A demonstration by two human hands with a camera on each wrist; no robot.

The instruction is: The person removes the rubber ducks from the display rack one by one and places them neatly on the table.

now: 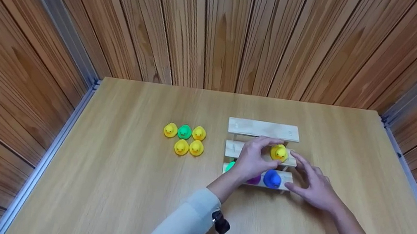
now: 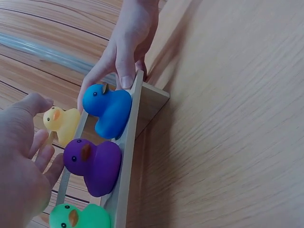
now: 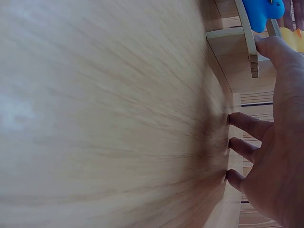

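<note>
A three-step wooden stand (image 1: 263,129) stands on the table. On its middle step sits a yellow duck (image 1: 279,153). My left hand (image 1: 255,160) surrounds this duck loosely, thumb and forefinger spread to either side of it. In the left wrist view, fingertips come right up to the yellow duck (image 2: 65,124). My right hand (image 1: 316,187) is at the stand's right end, its thumb against the end of the lowest step, other fingertips down at the table in the right wrist view. A blue duck (image 2: 110,108), a purple duck (image 2: 97,166) and a green duck (image 2: 80,217) line the lowest step.
Left of the stand, several yellow ducks (image 1: 181,147) and one green duck (image 1: 184,131) are grouped on the wooden table (image 1: 119,178). Wood-patterned panels (image 1: 222,31) rise behind and at both sides, with metal rails (image 1: 49,158) along the table's side edges.
</note>
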